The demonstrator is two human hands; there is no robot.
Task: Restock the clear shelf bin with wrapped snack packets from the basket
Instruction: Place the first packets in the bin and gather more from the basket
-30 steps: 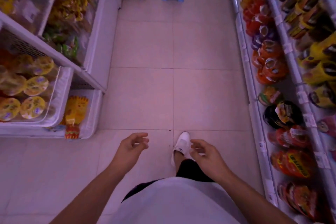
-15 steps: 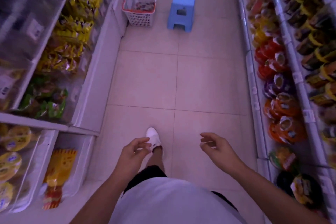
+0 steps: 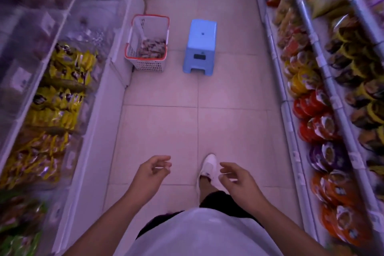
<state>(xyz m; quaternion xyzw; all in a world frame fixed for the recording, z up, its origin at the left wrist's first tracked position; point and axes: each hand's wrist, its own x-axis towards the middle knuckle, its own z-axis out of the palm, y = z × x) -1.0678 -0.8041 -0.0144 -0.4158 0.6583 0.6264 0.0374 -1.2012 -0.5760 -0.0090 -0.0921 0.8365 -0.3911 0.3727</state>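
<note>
Packets lay in the basket by the floor's left edge, just beside a stool that could trip the person, whose left hand and right hand hung loosely curled, empty.

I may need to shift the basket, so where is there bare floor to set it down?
Bare tile runs down the aisle between the basket and the shoe, bordered by the left shelf base and the right shelves. A narrow strip lies between basket and stool. Both shelves are packed.
</note>
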